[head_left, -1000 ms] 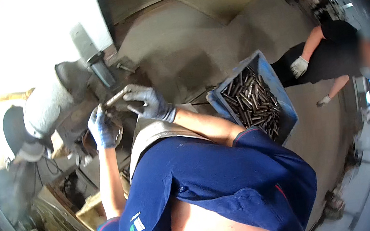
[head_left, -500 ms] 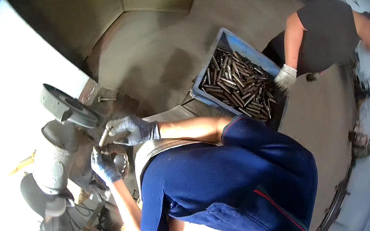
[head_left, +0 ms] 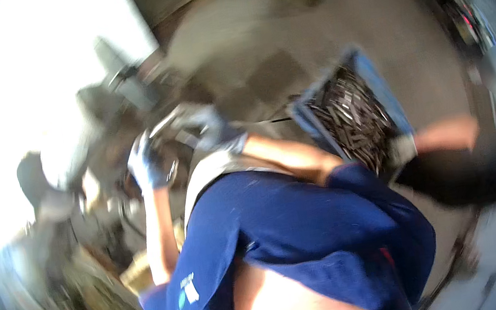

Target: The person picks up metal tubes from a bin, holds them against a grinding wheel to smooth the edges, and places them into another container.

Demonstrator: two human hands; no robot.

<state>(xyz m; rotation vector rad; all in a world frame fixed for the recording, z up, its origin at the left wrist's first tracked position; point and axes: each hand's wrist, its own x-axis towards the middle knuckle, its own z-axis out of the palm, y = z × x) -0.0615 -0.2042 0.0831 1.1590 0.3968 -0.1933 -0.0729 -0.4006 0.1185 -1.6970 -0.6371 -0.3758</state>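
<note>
A short metal rod (head_left: 163,123) slants between my two gloved hands, blurred by motion. My left hand (head_left: 146,164), in a blue-grey glove, has its fingertips closed at the rod's lower end. At the upper end, the fingers of my right hand (head_left: 211,128) pinch the rod. A second pale, narrow shape shows under the right hand, too smeared to name. Just beyond both hands stands a grinding machine with a grey wheel guard (head_left: 136,89). A shiny curved metal edge (head_left: 171,169) lies beside my left wrist.
To the right, a blue bin (head_left: 386,88) holds many dark metal rods (head_left: 350,112). A co-worker's gloved hand (head_left: 402,150) is at its near edge, with the arm reaching in from the right. Blurred equipment (head_left: 68,294) fills the lower left. Bright light washes out the far left.
The whole view has swung, smearing the picture. Both my hands stay together at the rod. The co-worker's hand has moved from the bin's right side to its near edge.
</note>
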